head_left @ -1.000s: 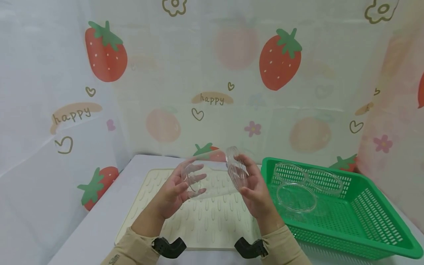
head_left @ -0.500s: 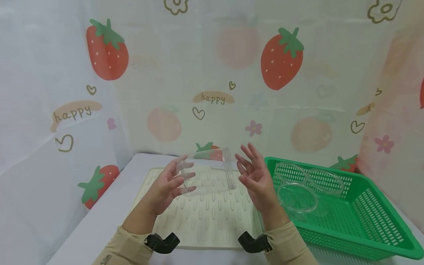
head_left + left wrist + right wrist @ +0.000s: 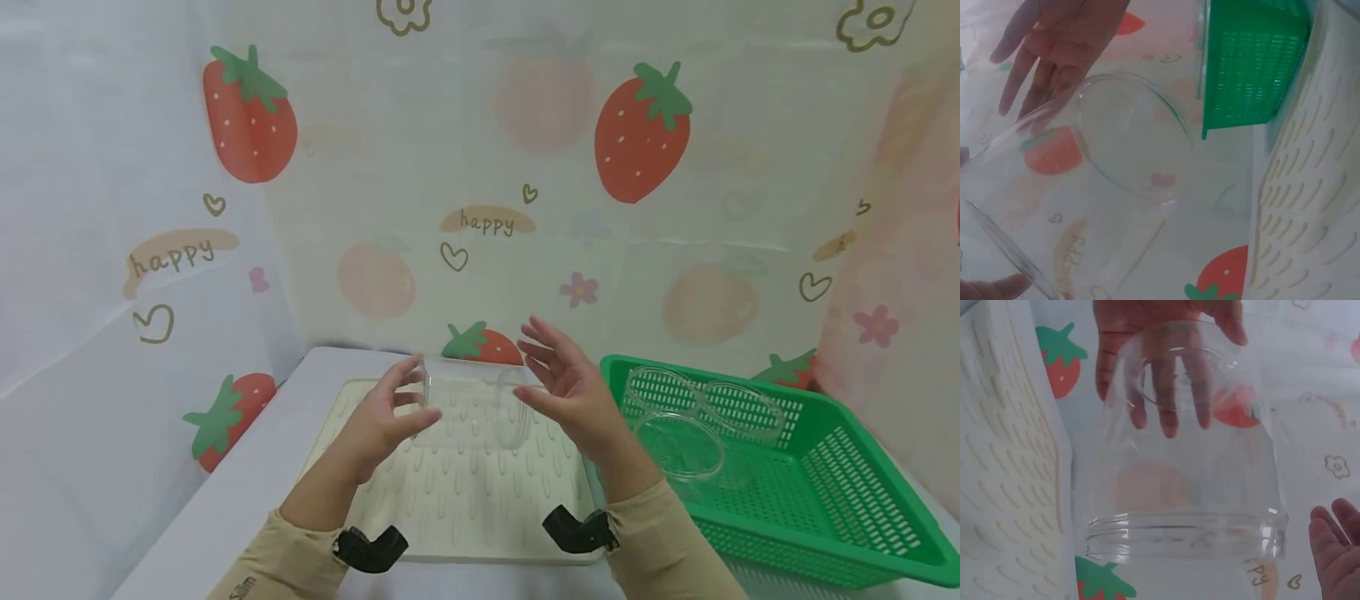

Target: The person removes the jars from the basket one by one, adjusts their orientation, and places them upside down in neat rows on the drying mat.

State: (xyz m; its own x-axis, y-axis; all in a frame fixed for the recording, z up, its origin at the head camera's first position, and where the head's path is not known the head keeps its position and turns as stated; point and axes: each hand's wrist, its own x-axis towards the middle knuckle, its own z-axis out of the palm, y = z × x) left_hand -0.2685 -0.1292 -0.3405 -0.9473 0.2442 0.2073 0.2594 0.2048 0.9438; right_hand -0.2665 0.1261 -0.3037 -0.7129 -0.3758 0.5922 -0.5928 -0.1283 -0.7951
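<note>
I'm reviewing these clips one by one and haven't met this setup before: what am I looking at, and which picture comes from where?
There is no machine here, only a person's two bare hands. The wide picture comes from a camera on the person's head, looking down at the work. The two close-ups come from black cameras strapped to the wrists, each looking along its own hand.

On the white table lies a cream ribbed mat. To its right is a green basket with round clear lids in it. Strawberry-print cloth hangs behind.

The left hand grips the base of a clear jar, held on its side above the mat. The right hand is open at the jar's threaded mouth. Whether it touches the jar is hard to tell.
</note>
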